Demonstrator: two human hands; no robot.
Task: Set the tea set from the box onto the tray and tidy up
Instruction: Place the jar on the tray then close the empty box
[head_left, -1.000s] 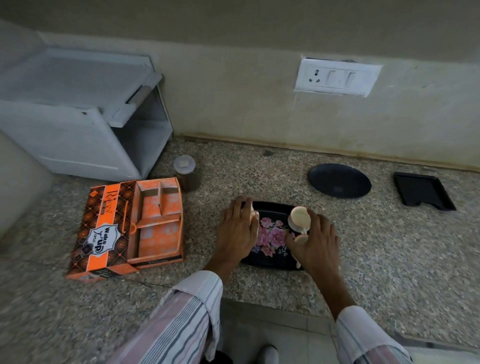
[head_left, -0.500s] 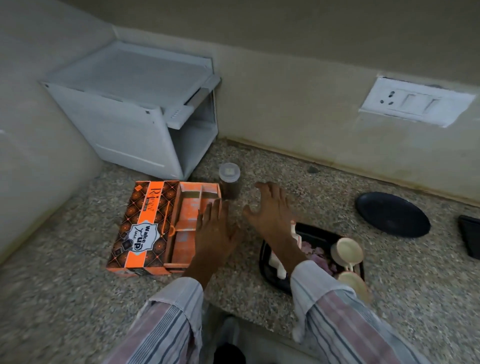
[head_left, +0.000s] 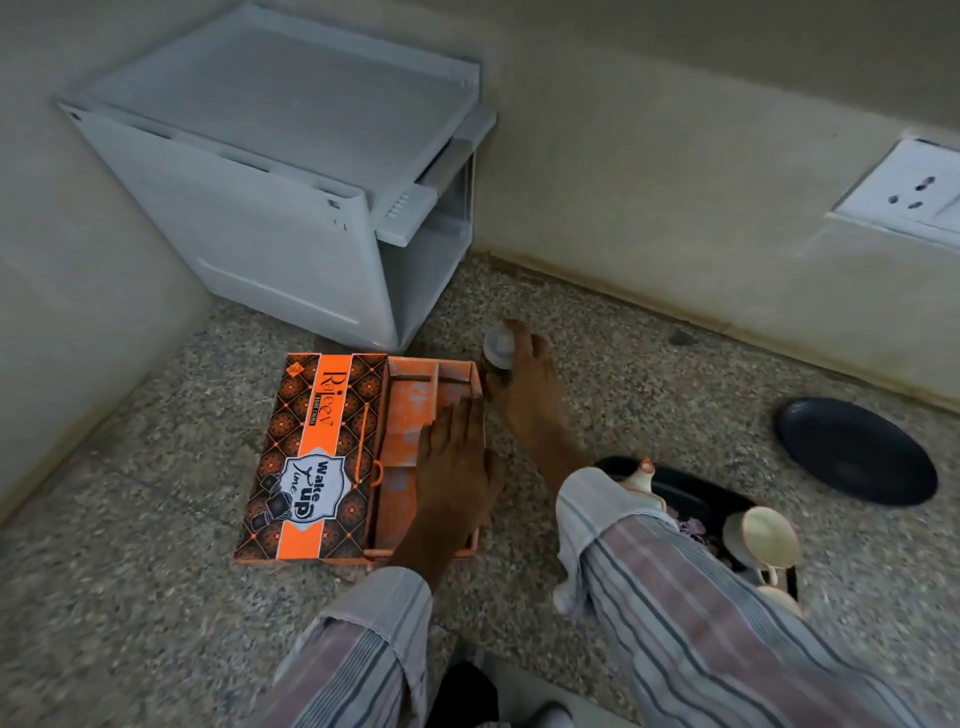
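Note:
The orange tea-set box (head_left: 311, 457) lies open on the granite counter, its cardboard compartments bare. My left hand (head_left: 452, 473) rests flat on the compartments near the box's right wall, holding nothing. My right hand (head_left: 530, 395) reaches past the box's far right corner and wraps around a small dark jar with a pale lid (head_left: 498, 345). The black floral tray (head_left: 696, 493) sits to the right, partly hidden by my right sleeve. On it stand a cream cup (head_left: 763, 535), a second cup (head_left: 779, 597) at the near edge and a cream spouted piece (head_left: 641, 480).
A white plastic shelf unit (head_left: 291, 171) stands in the back left corner, close behind the box. A black round plate (head_left: 857, 452) lies to the right of the tray. A wall socket (head_left: 909, 192) is on the back wall. The counter's front edge runs below my sleeves.
Both hands left the tray and moved left. My left hand came down on the open box, and my right hand went from spread open to closing on the small jar.

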